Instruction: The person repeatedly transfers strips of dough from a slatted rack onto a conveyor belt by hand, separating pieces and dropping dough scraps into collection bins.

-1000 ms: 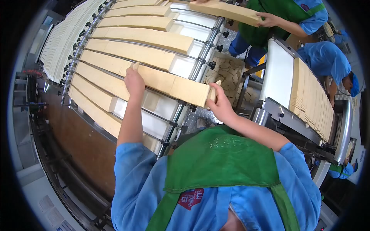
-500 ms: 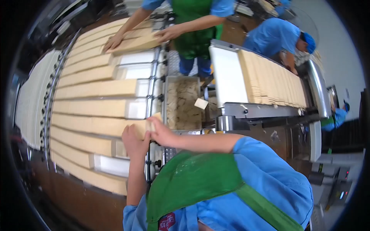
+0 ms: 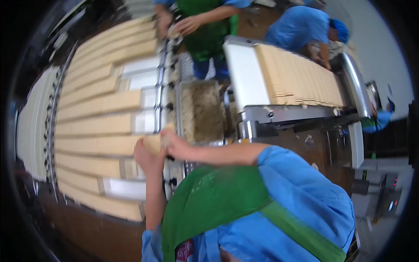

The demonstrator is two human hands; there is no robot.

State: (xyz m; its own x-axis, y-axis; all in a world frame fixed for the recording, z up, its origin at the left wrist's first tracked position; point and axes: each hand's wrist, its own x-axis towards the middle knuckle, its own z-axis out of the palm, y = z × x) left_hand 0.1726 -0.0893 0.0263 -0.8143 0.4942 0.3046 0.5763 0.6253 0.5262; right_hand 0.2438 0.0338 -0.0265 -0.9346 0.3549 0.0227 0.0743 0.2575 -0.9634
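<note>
Rows of stacked pale square sheets (image 3: 96, 145) lie in the white-floored channels of a rack on the left. At the near end of a middle row, my left hand (image 3: 148, 156) grips the end of the stack from the side. My right hand (image 3: 175, 144) is closed on a few pale sheets (image 3: 169, 127) at that same end, close beside the left hand. Blur hides how many sheets the right hand holds.
Across the rack a co-worker's hands (image 3: 187, 26) hold a pale piece. A bin (image 3: 201, 111) with pale scraps stands right of the rack. Beyond it, a conveyor (image 3: 246, 76) carries overlapping sheets. Another person (image 3: 301, 28) bends at its far side.
The view has shifted slightly. The co-worker's hands have moved from the row to the rack's right edge. The loose square above the bin is gone from sight. My hands stay at the same stack end.
</note>
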